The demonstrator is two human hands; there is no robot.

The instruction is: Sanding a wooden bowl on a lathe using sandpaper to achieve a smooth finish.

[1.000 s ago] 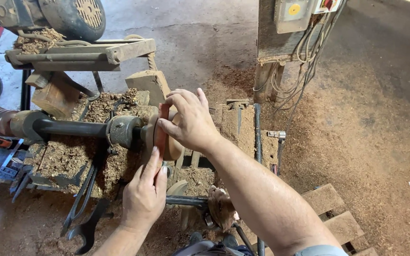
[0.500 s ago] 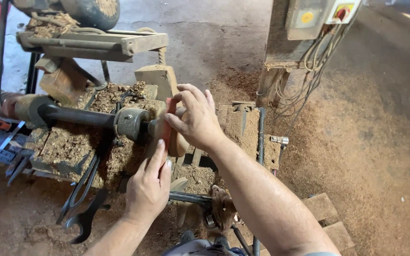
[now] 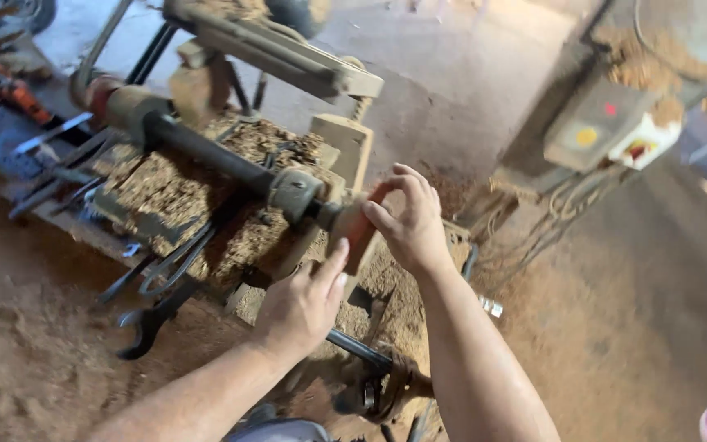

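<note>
The small reddish-brown wooden block (image 3: 359, 232) sits on the end of the dark metal shaft (image 3: 206, 151). Right hand (image 3: 407, 225) pinches its top edge; left hand (image 3: 304, 303) presses below, fingers together. It looks hard, light, dusty.

This is a woodworking shop, rough and well used. A wood lathe (image 3: 231, 176) with a dark steel shaft fills the upper left of the frame, its bed heaped with shavings (image 3: 165, 192). Sawdust (image 3: 34, 352) blankets the floor at the lower left. A large wrench (image 3: 153, 315) hangs below the machine, and an electrical switch box (image 3: 603, 123) with trailing cables sits at the upper right.
</note>
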